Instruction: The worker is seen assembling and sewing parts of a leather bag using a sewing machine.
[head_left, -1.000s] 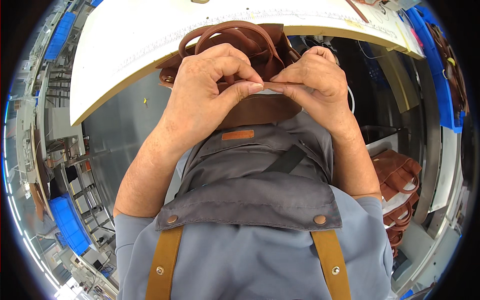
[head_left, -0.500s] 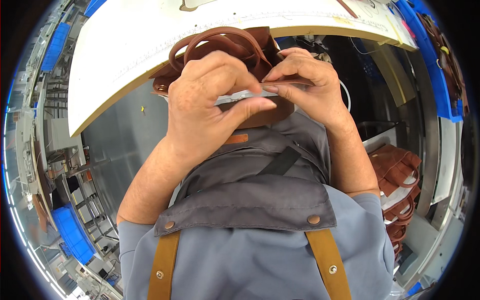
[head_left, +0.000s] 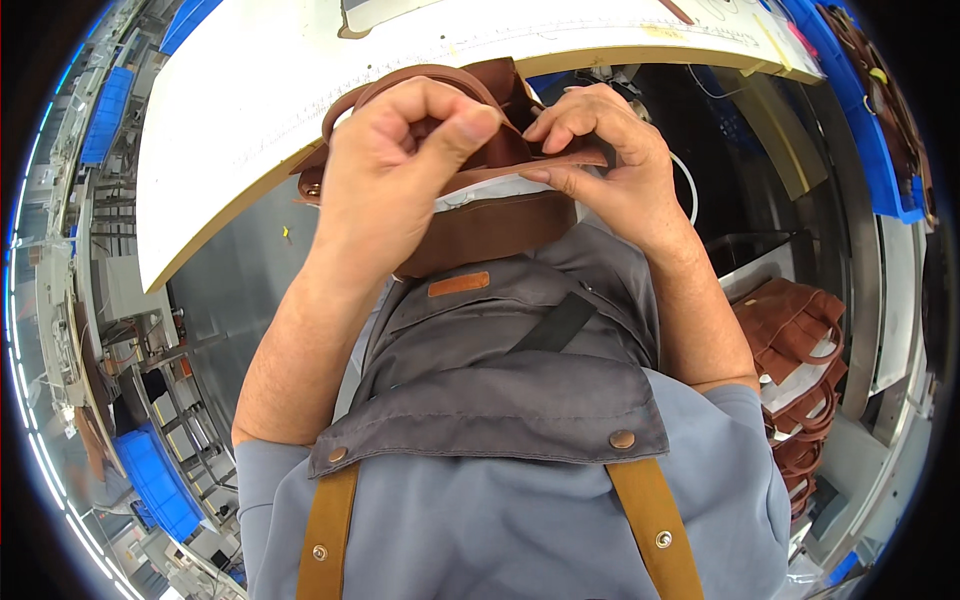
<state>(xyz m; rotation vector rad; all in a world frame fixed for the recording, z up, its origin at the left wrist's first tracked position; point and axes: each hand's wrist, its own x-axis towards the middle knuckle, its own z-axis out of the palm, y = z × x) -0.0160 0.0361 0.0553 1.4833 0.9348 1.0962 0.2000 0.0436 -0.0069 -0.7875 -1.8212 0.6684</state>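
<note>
A brown leather handbag (head_left: 490, 236) with rounded handles is held between my body and the table's edge, and its white lining shows along the opening. My right hand (head_left: 610, 150) pinches the bag's upper edge at the right, thumb on the near side. My left hand (head_left: 385, 170) is raised over the opening, thumb and forefinger pressed together. Beside those fingertips a thin tan sliver shows, too small to name. That hand covers part of the handles and the bag's left side.
A white table (head_left: 240, 120) with ruler markings curves across the front. More brown handbags (head_left: 790, 325) are stacked low at my right. A blue bin (head_left: 880, 150) with leather pieces stands at the far right. Blue crates (head_left: 155, 480) sit among shelving at the left.
My left hand has drawn up and left, away from the right hand, and its thumb and forefinger have closed together. My right hand stays at the bag's edge, and more of the bag's front shows.
</note>
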